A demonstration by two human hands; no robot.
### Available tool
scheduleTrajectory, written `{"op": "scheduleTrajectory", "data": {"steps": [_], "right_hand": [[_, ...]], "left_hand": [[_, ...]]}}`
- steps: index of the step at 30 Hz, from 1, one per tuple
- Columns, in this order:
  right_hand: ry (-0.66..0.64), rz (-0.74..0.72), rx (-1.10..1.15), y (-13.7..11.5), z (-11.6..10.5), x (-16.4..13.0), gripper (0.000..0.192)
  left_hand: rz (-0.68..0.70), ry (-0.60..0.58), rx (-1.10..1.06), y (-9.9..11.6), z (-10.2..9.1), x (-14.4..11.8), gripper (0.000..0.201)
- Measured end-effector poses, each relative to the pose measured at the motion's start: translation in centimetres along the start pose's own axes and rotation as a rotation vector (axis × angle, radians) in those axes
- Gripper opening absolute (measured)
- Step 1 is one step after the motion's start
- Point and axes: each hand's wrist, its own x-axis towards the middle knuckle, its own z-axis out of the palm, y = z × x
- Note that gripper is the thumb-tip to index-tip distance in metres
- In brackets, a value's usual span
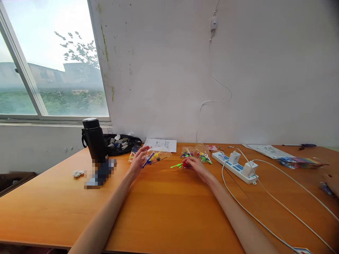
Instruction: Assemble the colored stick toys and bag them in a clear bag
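Note:
My left hand (138, 160) is closed around a slim blue plastic piece (148, 160), which slants up to the right. Beyond it lies a clear bag with yellow and dark thin parts (159, 157). Pinched in my right hand (194, 165) is a bright green plastic piece (176, 165) pointing left, with a bit of red at the fingertips. Just past that hand are two clear bags of coloured plastic parts, a nearer-left bag (187, 152) and a right bag (203, 155). Both hands are above the wooden table (159, 204), apart from each other. The exact kind of each piece is too small to tell.
A black flask (94, 141) stands at left by a black bag of small items (123, 144). Crumpled tissue (78, 173) lies in front. Paper sheets (164, 145) are by the wall. At right, a power strip (235, 167) trails white cables near colourful packets (300, 162).

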Motion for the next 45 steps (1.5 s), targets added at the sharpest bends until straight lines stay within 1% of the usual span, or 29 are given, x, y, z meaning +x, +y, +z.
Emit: {"op": "scheduleTrajectory", "data": {"steps": [2, 4, 5, 7, 8, 9, 10, 13, 14, 15, 16, 17, 20, 24, 27, 31, 33, 35, 38, 41, 45], "right_hand": [[-0.183, 0.012, -0.076, 0.1, 0.7, -0.3, 0.015], [-0.323, 0.005, -0.146, 0.3, 1.2, -0.6, 0.019], [-0.368, -0.007, -0.18, 0.3, 1.4, -0.7, 0.021], [-0.411, -0.051, -0.258, 0.4, 1.7, -0.9, 0.024], [-0.396, -0.086, -0.308, 0.3, 1.7, -0.9, 0.023], [-0.343, -0.133, -0.362, 0.2, 1.7, -0.9, 0.022], [-0.258, -0.193, -0.414, -0.1, 1.7, -0.9, 0.021], [0.091, -0.389, -0.479, -1.2, 1.8, -1.0, 0.021], [0.157, -0.432, -0.465, -1.6, 1.9, -1.1, 0.022], [0.172, -0.458, -0.444, -2.0, 2.1, -1.2, 0.023], [0.149, -0.472, -0.427, -2.4, 2.3, -1.3, 0.024], [0.099, -0.479, -0.418, -2.7, 2.5, -1.5, 0.025], [-0.081, -0.483, -0.398, -3.0, 3.4, -2.2, 0.027], [-0.273, -0.405, -0.246, -2.8, 4.5, -2.7, 0.034], [-0.345, -0.324, -0.133, -2.6, 4.8, -2.9, 0.043], [-0.417, -0.178, -0.083, -2.2, 4.8, -3.0, 0.055], [-0.443, -0.128, -0.061, -1.9, 4.9, -3.1, 0.059], [-0.436, -0.121, -0.039, -1.5, 4.9, -3.1, 0.059], [-0.378, -0.14, -0.026, -1.0, 5.2, -2.9, 0.052], [-0.32, -0.171, -0.059, -0.6, 5.3, -2.7, 0.045], [-0.306, -0.218, -0.155, -0.4, 5.4, -2.5, 0.042]], "left_hand": [[-0.008, 0.0, -0.023, 0.1, 0.0, -0.1, 0.046], [-0.029, -0.024, -0.027, 0.1, 0.1, -0.3, 0.044], [-0.044, -0.046, -0.025, 0.1, 0.3, -0.4, 0.043], [-0.079, -0.094, -0.01, -0.1, 0.6, -0.6, 0.041], [-0.095, -0.116, 0.004, -0.2, 0.8, -0.8, 0.04], [-0.109, -0.134, 0.022, -0.3, 1.0, -0.9, 0.04], [-0.12, -0.15, 0.042, -0.4, 1.2, -1.0, 0.039], [-0.132, -0.185, 0.088, -0.5, 1.7, -1.2, 0.04], [-0.129, -0.19, 0.095, -0.5, 1.8, -1.3, 0.04], [-0.128, -0.194, 0.097, -0.5, 1.8, -1.3, 0.04], [-0.131, -0.2, 0.096, -0.5, 1.9, -1.3, 0.039], [-0.137, -0.208, 0.093, -0.5, 1.9, -1.4, 0.039], [-0.161, -0.251, 0.082, -0.5, 2.0, -1.5, 0.04], [-0.16, -0.307, 0.103, -0.6, 2.4, -1.8, 0.04], [-0.166, -0.34, 0.116, -0.8, 2.6, -1.9, 0.04], [-0.184, -0.373, 0.11, -1.1, 2.7, -2.1, 0.041], [-0.195, -0.377, 0.112, -1.2, 2.8, -2.2, 0.043], [-0.213, -0.383, 0.118, -1.1, 2.9, -2.3, 0.046], [-0.226, -0.406, 0.112, -0.8, 3.1, -2.5, 0.047], [-0.213, -0.42, 0.082, -0.7, 3.4, -2.6, 0.042], [-0.219, -0.412, 0.082, -0.8, 3.4, -2.5, 0.039]]}}
